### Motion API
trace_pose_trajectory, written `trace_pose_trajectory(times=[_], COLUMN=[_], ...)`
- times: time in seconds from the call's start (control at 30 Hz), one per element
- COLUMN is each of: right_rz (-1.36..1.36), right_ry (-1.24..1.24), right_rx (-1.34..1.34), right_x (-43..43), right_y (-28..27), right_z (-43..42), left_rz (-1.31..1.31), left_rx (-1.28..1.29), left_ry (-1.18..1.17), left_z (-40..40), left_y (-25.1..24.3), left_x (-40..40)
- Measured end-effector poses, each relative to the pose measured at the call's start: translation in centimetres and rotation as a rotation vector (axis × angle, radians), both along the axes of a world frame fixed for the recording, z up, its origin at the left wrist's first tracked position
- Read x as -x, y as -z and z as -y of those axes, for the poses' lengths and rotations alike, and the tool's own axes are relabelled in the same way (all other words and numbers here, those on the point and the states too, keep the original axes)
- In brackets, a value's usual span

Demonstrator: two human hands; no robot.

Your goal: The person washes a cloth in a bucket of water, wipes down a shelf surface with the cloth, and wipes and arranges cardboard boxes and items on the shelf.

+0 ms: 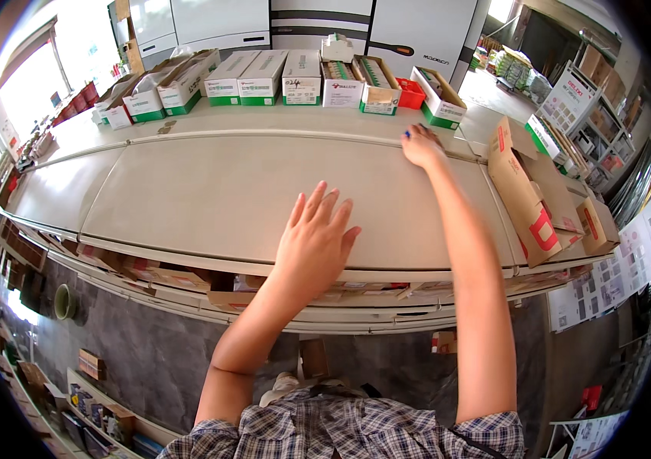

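My left hand point(317, 238) is over the front half of the beige metal shelf top point(199, 189), palm down, fingers apart, holding nothing. Farther out to the right, my right hand point(422, 148) reaches to the seam near the back strip. Its fingers are curled on a small dark item with a blue end point(407, 134), mostly hidden by the hand. Just beyond stands an open white-and-green carton point(446, 109) with small boxes inside. To its left are a red plastic bin point(410, 94) and another open carton point(382, 92) of packed small boxes.
Several white-and-green cartons point(262, 74) line the back edge, some closed. An opened brown cardboard box point(523, 195) leans at the right end. Under the top's front edge, shelves hold more boxes point(170, 274). A green bucket point(65, 302) stands on the dark floor at left.
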State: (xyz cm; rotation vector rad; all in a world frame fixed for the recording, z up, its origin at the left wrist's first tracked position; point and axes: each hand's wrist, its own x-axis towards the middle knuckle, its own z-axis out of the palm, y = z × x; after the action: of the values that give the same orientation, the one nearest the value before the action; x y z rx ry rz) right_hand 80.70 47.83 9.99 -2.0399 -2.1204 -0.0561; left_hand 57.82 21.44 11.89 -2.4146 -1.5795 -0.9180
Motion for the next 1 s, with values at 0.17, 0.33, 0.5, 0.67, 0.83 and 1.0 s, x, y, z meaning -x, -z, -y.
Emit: trace_pose_trajectory(times=[0.17,0.33,0.5,0.67,0.83,1.0], right_rz=[0.006,-0.046,-0.035,-0.053,-0.111,-0.121], right_ry=[-0.461,-0.541,-0.173,0.008,-0.204,-0.464], right_rx=[-0.016,-0.039,0.014,-0.002,0.073,-0.117], right_x=[9.6,8.3,-6.6,-12.0,-6.5,-2.9], right_y=[0.5,0.0,-0.6,-0.1,-0.2,0.6], right_z=[-0.1,0.3,-0.4,0.0,-0.8,-0.9], left_rz=[0.036,0.136,0.027,0.041,0.015,-0.009], left_rx=[-0.024,-0.026,0.002,0.007,0.005,-0.008], left_ry=[0.035,-0.058,-0.035,-0.061,-0.041,-0.094], left_z=[-1.0,-1.7,-1.5,-1.3,-1.3,-1.5], left_y=[1.1,1.7,1.6,1.5,1.5,1.5], left_x=[-6.0,-6.7,-6.3,-6.8,-7.4,-7.2])
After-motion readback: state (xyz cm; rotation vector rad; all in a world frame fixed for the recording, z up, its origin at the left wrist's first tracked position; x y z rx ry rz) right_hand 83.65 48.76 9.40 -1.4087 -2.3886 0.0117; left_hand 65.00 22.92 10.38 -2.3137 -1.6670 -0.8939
